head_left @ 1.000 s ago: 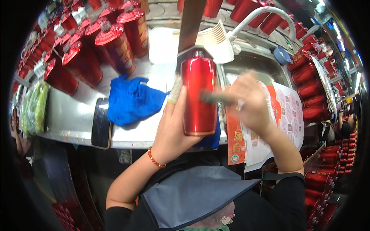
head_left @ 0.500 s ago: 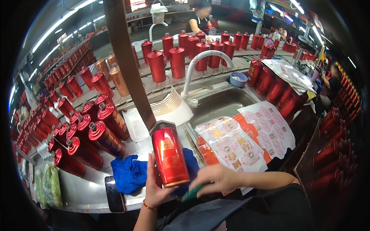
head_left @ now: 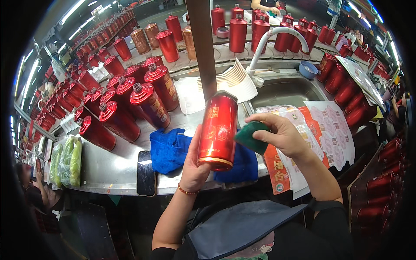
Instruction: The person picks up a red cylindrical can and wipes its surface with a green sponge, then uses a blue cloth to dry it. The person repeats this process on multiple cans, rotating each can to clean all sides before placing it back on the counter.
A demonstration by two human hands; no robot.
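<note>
My left hand [head_left: 196,167] is wrapped round the lower part of a glossy red bottle [head_left: 216,134] with gold markings and a gold band at its base. The bottle tilts slightly, its top away from me, in front of a dark post. In my right hand [head_left: 286,136] is a flat dark green pad [head_left: 252,138], pinched between thumb and fingers. The pad's left edge is close beside the bottle's right side; whether they touch I cannot tell. A crumpled blue cloth [head_left: 168,149] lies beneath and left of the bottle.
Several red bottles [head_left: 119,121] crowd the metal counter at left, near a black phone [head_left: 146,173] and bagged green items [head_left: 70,162]. Behind are a sink [head_left: 288,91] with a white curved tap [head_left: 260,45] and a blue bowl [head_left: 308,69]. Printed sheets [head_left: 331,134] lie at right.
The view has shifted, showing more of my lap. My right hand has risen with the green pad from below the bottle to its right side. My left hand still holds the bottle.
</note>
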